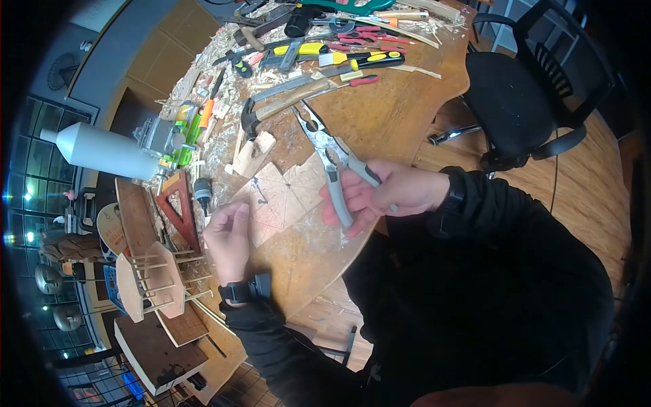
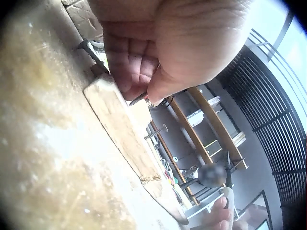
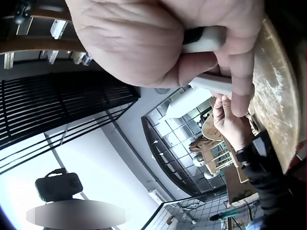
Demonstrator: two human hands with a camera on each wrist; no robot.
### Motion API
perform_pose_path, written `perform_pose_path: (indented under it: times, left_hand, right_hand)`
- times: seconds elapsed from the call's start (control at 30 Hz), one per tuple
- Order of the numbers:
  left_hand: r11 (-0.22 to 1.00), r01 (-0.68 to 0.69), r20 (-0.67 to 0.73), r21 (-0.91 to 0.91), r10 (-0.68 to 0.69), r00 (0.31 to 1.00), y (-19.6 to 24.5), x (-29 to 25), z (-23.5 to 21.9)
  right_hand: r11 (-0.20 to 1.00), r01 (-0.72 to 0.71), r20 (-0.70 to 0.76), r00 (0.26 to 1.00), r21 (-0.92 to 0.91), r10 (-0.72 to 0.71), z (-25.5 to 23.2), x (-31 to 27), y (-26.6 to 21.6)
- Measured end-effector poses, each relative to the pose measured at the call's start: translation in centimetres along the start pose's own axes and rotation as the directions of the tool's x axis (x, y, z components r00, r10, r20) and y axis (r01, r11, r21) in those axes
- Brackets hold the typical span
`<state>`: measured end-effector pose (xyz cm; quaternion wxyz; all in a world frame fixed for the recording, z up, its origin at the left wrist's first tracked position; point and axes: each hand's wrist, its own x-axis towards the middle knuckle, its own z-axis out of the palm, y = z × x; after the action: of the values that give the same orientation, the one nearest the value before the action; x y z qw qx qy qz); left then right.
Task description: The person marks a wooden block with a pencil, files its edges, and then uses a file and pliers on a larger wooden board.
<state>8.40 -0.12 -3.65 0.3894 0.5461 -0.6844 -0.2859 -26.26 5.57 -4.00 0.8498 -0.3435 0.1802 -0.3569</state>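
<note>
My left hand (image 1: 229,243) is at the left edge of a pale wooden board (image 1: 293,203) with pencil lines on it. The left wrist view shows its thumb and finger pinching a small dark screw (image 2: 138,99) above the board (image 2: 120,129). Another screw (image 2: 156,132) stands tilted in the wood, and a dark one (image 2: 92,53) sticks up farther back. My right hand (image 1: 390,193), palm up, holds grey-handled pliers (image 1: 321,140) over the board's right side, their jaws apart and pointing away. In the right wrist view, fingers curl round the pliers' handles (image 3: 216,84).
A hammer (image 1: 285,104), saws and screwdrivers lie among shavings at the back. A red triangle (image 1: 180,210), a dark drill chuck (image 1: 202,192) and a wooden model (image 1: 152,281) are at the left. A black chair (image 1: 512,102) stands right of the table (image 1: 380,122).
</note>
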Motion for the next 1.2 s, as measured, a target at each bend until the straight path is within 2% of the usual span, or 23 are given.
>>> perform_pose_path:
  times: [0.03,0.23,0.47,0.57,0.63,0.67,0.73,0.87,1.07,1.2]
  left_hand:
    - [1.000,-0.001,0.003,0.001,0.001,1.000,-0.2,0.0,0.0]
    - [0.999,0.024,-0.012,-0.035,-0.024,1.000,0.0,-0.1,0.0]
    - [1.000,0.009,-0.002,-0.006,-0.009,1.000,0.2,-0.1,-0.1]
    - [1.000,0.008,-0.002,-0.022,-0.008,1.000,0.3,-0.1,0.0]
    - [0.999,0.016,-0.003,-0.038,-0.016,1.000,0.3,-0.2,-0.1]
    - [0.999,0.006,-0.001,-0.038,-0.006,1.000,0.3,-0.2,-0.1]
    - [0.999,-0.004,0.002,-0.040,0.004,1.000,0.2,-0.1,-0.1]
    - [1.000,-0.006,-0.001,-0.025,0.006,1.000,0.3,-0.1,-0.1]
    - [1.000,0.009,-0.001,-0.006,-0.009,1.000,0.6,-0.1,-0.2]
    - [1.000,0.009,0.001,-0.010,-0.009,1.000,0.5,-0.2,-0.2]
  right_hand:
    - [0.999,0.026,0.087,0.996,0.043,-0.030,-0.1,0.0,0.0]
    - [0.986,0.065,0.175,0.980,0.151,-0.091,-0.1,0.2,0.5]
    - [0.993,0.040,0.224,0.972,0.113,-0.065,-0.6,0.2,0.4]
    - [0.996,0.053,0.186,0.980,0.072,-0.065,-0.3,0.1,0.3]
    - [0.978,0.073,0.015,0.997,-0.196,-0.072,0.0,-0.1,0.3]
    - [0.978,0.074,0.013,0.997,-0.195,-0.073,0.2,-0.1,0.3]
    - [0.983,0.014,-0.134,0.990,-0.185,-0.039,0.5,-0.3,0.2]
    - [0.973,0.039,-0.114,0.991,-0.230,-0.067,0.0,-0.2,0.2]
    - [0.980,0.048,-0.074,0.995,-0.191,-0.063,-0.3,-0.3,0.2]
    - [0.968,0.049,-0.061,0.996,-0.246,-0.066,0.1,-0.3,-0.1]
